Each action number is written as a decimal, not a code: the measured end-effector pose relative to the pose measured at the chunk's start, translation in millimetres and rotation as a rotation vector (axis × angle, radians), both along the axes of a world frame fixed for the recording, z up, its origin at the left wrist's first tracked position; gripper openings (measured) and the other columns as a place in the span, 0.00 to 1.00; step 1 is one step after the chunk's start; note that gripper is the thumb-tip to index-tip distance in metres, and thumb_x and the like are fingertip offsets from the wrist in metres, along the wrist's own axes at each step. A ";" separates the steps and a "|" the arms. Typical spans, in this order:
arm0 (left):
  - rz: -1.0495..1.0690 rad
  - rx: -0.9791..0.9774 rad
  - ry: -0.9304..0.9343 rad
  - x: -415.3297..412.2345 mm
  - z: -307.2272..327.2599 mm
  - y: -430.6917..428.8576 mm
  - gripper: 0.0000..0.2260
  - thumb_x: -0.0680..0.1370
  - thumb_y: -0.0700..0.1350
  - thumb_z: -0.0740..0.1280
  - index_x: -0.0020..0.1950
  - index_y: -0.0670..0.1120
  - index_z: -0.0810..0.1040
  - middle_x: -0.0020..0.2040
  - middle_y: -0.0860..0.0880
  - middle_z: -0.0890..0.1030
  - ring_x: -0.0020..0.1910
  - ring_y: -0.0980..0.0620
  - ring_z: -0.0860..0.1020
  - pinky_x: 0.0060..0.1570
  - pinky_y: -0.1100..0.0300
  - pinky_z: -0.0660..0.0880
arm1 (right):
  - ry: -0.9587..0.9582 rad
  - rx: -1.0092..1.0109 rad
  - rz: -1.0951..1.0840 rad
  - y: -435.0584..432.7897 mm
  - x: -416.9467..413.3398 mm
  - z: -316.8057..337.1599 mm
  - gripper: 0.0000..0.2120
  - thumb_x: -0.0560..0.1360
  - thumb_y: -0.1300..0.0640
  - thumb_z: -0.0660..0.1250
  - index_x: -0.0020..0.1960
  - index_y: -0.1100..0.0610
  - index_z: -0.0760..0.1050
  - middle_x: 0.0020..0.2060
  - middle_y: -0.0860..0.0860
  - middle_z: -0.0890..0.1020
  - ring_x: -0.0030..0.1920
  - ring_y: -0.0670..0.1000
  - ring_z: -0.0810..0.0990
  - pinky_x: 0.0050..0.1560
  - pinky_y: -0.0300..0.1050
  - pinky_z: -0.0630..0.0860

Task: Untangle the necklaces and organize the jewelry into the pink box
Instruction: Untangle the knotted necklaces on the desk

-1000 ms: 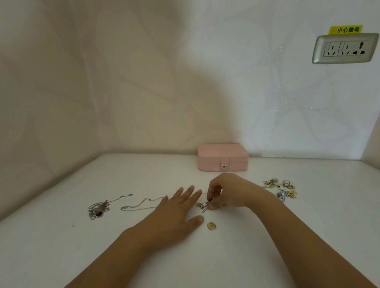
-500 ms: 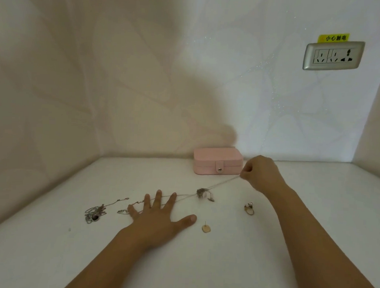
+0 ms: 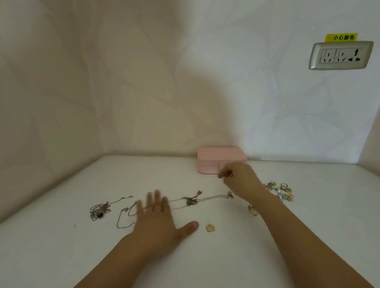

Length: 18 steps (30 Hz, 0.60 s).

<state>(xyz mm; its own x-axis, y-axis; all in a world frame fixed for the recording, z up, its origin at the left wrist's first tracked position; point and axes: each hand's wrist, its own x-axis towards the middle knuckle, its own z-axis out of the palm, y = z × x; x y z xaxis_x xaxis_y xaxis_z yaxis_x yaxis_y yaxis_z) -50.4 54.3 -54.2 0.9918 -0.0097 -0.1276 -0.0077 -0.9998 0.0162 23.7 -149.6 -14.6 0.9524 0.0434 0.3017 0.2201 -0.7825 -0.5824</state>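
Untangling step: left hand (image 3: 158,220) flat, fingers spread, pinned necklace chain (image 3: 213,197) at frame centre. Blurred right hand (image 3: 240,180) curled, grip unclear. Behind it, pink box (image 3: 218,157) sat shut. Next move: tease knot (image 3: 191,201) loose.

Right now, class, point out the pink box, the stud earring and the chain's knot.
Pink box (image 3: 216,155), head view, lid top.
Stud earring (image 3: 210,228), head view, flat face.
Knot (image 3: 191,201), head view, tangled middle.
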 end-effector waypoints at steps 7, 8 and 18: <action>-0.090 -0.100 0.070 5.9 -4.1 -3.0 0.35 0.75 0.71 0.45 0.77 0.58 0.37 0.78 0.50 0.36 0.76 0.46 0.36 0.70 0.35 0.38 | 0.136 -0.111 0.304 55.3 -7.9 -11.8 0.04 0.71 0.56 0.73 0.44 0.56 0.83 0.37 0.46 0.81 0.39 0.44 0.78 0.42 0.36 0.75; -0.087 -0.093 0.080 5.5 -2.8 -3.7 0.35 0.75 0.71 0.45 0.76 0.59 0.36 0.78 0.50 0.36 0.76 0.44 0.36 0.70 0.34 0.38 | 0.129 -0.165 0.288 56.8 -7.7 -9.6 0.04 0.72 0.58 0.71 0.45 0.57 0.83 0.40 0.48 0.82 0.41 0.46 0.79 0.44 0.37 0.76; -0.063 -0.107 0.092 1.1 -0.4 -6.6 0.39 0.73 0.73 0.45 0.76 0.58 0.34 0.77 0.47 0.34 0.75 0.43 0.33 0.69 0.32 0.36 | 0.127 -0.046 0.394 51.9 -7.4 -18.4 0.06 0.71 0.59 0.69 0.37 0.52 0.74 0.39 0.46 0.79 0.35 0.42 0.73 0.38 0.34 0.71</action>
